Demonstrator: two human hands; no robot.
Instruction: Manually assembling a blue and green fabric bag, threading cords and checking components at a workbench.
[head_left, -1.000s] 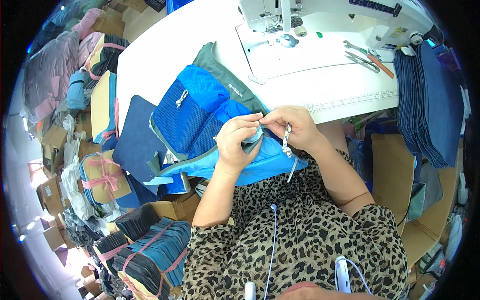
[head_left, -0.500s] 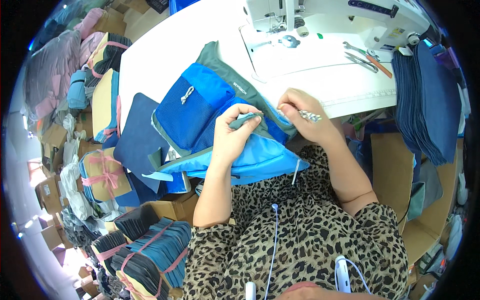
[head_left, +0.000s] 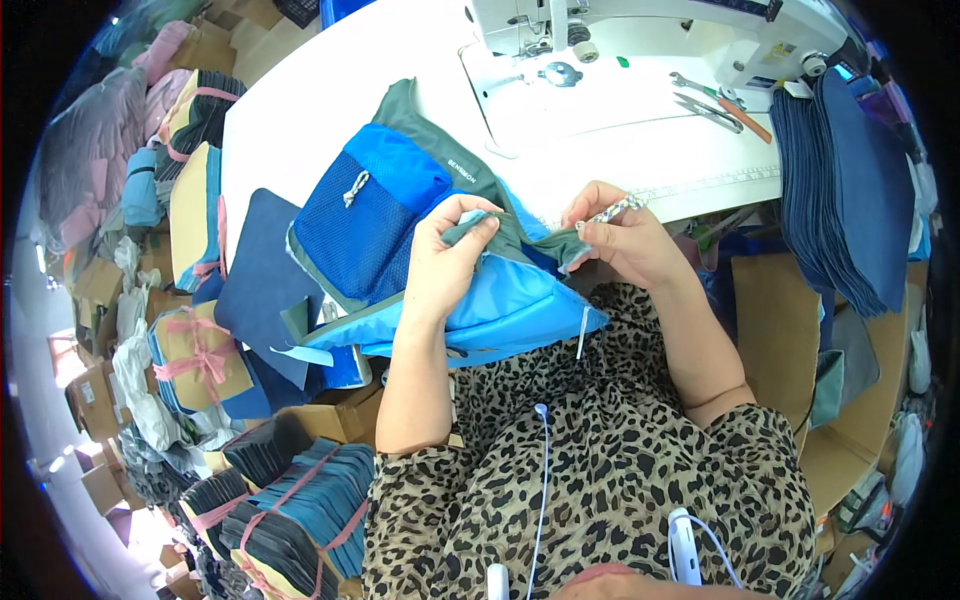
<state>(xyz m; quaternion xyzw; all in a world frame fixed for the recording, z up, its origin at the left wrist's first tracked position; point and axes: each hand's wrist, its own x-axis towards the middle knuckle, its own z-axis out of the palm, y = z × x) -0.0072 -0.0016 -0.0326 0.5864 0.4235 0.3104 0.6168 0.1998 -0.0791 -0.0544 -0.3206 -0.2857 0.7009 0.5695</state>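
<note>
A partly sewn bag piece [head_left: 385, 225] with blue mesh, bright blue cloth and grey-green edging lies across the table's front edge and over my lap. My left hand [head_left: 445, 260] pinches a fold of its grey-green edging [head_left: 462, 228]. Closed too, my right hand [head_left: 640, 245] grips a slim, white-speckled stick-like thing [head_left: 615, 210], whose kind I cannot make out. Beside those fingers another stretch of grey-green edging runs to the right hand. A white-and-grey cord loop [head_left: 356, 188] hangs on the mesh pocket.
A white sewing machine [head_left: 640, 35] stands at the back right of the white table [head_left: 290, 130]. Snips [head_left: 710, 112] and an orange-handled tool [head_left: 745, 118] lie there. Dark blue panels [head_left: 850, 190] are stacked at the right, above a cardboard box [head_left: 770, 340]. Tied bundles [head_left: 205, 360] fill the left.
My right hand has turned and moved slightly away from the left, with edging now stretched toward it. The speckled thing has swung from pointing down-right to up-right. The whole view has shifted a little.
</note>
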